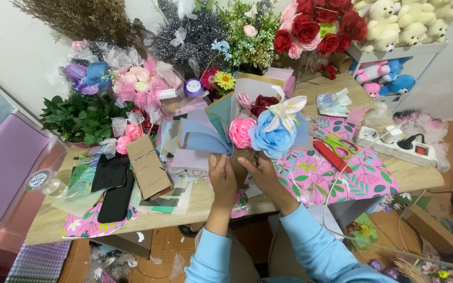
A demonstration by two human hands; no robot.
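1. Bouquet (260, 131): fanned blue/lilac paper sheets w/ round pink rose, ruffled blue bloom, white lily; held above tabletop (415, 181) front edge, centre.
2. Tabletop: pale wood, glossy pink leaf-print wrap.
3. Left hand (221, 173), right hand (258, 169): both closed round bouquet base, side by side.
4. Scissors (339, 144): green handles, just right.

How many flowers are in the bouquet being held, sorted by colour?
In the bouquet, gripped by the left hand and right hand:
Pink rose: 1
Blue flower: 1
White lily: 1
Dark red rose: 1
Small pink bloom: 1
Total: 5
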